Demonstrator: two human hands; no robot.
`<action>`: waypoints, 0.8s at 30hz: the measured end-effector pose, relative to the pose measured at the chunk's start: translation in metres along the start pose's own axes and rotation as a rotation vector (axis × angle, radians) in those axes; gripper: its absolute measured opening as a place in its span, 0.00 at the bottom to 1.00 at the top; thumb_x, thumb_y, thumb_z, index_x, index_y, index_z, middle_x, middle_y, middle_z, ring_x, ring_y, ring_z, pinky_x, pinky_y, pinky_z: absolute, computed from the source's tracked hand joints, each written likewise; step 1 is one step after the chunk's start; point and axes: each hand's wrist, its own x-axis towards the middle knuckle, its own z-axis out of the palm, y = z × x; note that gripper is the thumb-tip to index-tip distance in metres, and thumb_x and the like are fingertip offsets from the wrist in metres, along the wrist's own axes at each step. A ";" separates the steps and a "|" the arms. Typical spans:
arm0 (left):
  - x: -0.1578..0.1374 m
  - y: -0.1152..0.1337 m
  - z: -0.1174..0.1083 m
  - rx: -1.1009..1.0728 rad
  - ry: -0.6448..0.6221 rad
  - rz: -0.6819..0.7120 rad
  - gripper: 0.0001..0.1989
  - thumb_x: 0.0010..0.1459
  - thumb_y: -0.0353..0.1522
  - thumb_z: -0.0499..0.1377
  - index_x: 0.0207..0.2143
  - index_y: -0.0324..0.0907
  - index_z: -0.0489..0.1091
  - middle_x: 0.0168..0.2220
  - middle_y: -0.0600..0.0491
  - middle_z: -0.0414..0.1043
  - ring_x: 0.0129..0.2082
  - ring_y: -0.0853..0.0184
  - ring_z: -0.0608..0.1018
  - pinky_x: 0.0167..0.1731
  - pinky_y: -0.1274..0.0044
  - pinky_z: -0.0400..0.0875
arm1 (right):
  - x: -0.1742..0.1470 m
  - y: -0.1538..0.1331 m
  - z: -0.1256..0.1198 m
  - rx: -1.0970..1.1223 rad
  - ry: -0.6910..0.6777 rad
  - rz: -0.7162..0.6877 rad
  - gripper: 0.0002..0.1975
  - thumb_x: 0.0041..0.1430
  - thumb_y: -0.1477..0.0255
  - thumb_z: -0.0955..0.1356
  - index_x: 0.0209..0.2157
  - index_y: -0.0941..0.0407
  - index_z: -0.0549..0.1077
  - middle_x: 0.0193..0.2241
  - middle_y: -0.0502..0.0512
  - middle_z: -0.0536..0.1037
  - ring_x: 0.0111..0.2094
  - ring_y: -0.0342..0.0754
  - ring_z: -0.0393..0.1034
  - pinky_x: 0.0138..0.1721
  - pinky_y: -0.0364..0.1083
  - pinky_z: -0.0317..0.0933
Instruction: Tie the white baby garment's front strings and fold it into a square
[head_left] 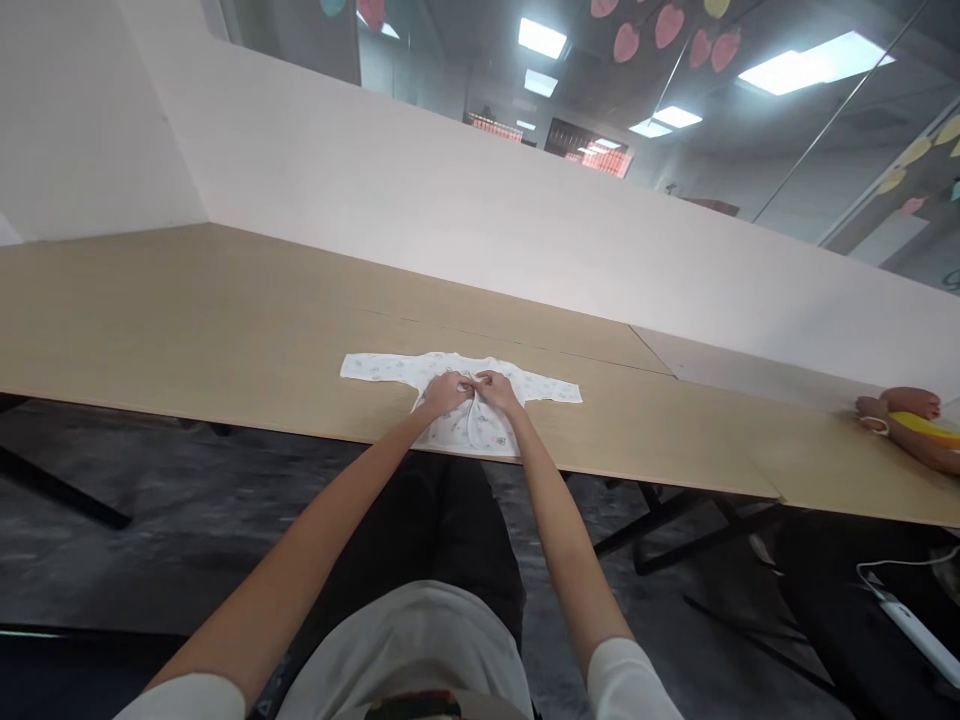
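A small white baby shirt with a faint print lies on the table, its two sleeves spread out to the sides. My left hand is closed in a pinch on the shirt's front, near the middle opening. Right beside it, my right hand pinches the fabric from the other side of that opening. The fingertips of both hands nearly meet, and the cloth bunches a little between them. Any fastener under the fingers is too small to make out. The lower hem reaches the table's front edge.
The long wooden table runs along a white wall with glass above it. A baby doll with a yellow part lies at the far right. Below right, a white power strip with a cable rests on something black.
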 end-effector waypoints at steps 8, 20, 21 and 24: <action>0.000 -0.005 0.004 -0.159 0.043 0.017 0.12 0.54 0.33 0.57 0.38 0.43 0.80 0.39 0.51 0.80 0.39 0.64 0.79 0.45 0.75 0.71 | -0.013 0.006 0.013 0.091 0.144 0.065 0.12 0.52 0.73 0.65 0.38 0.57 0.76 0.29 0.51 0.79 0.32 0.45 0.73 0.39 0.43 0.66; -0.001 -0.007 0.003 -0.272 0.031 -0.009 0.13 0.57 0.35 0.56 0.40 0.43 0.78 0.41 0.51 0.80 0.41 0.64 0.79 0.47 0.75 0.70 | -0.014 0.008 0.012 0.184 0.129 0.076 0.16 0.48 0.73 0.64 0.41 0.58 0.73 0.27 0.49 0.77 0.28 0.44 0.71 0.34 0.42 0.65; -0.001 -0.007 0.004 -0.274 0.033 -0.017 0.13 0.57 0.35 0.56 0.40 0.43 0.78 0.41 0.51 0.80 0.41 0.64 0.79 0.46 0.75 0.71 | -0.014 0.008 0.012 0.204 0.131 0.087 0.17 0.47 0.73 0.64 0.41 0.58 0.73 0.27 0.49 0.76 0.27 0.43 0.70 0.33 0.42 0.65; 0.001 -0.008 0.005 -0.293 0.035 -0.020 0.13 0.57 0.35 0.57 0.40 0.41 0.78 0.41 0.50 0.80 0.41 0.63 0.79 0.46 0.74 0.71 | -0.013 0.010 0.013 0.264 0.133 0.092 0.18 0.46 0.73 0.64 0.41 0.58 0.73 0.25 0.49 0.75 0.26 0.43 0.69 0.32 0.42 0.65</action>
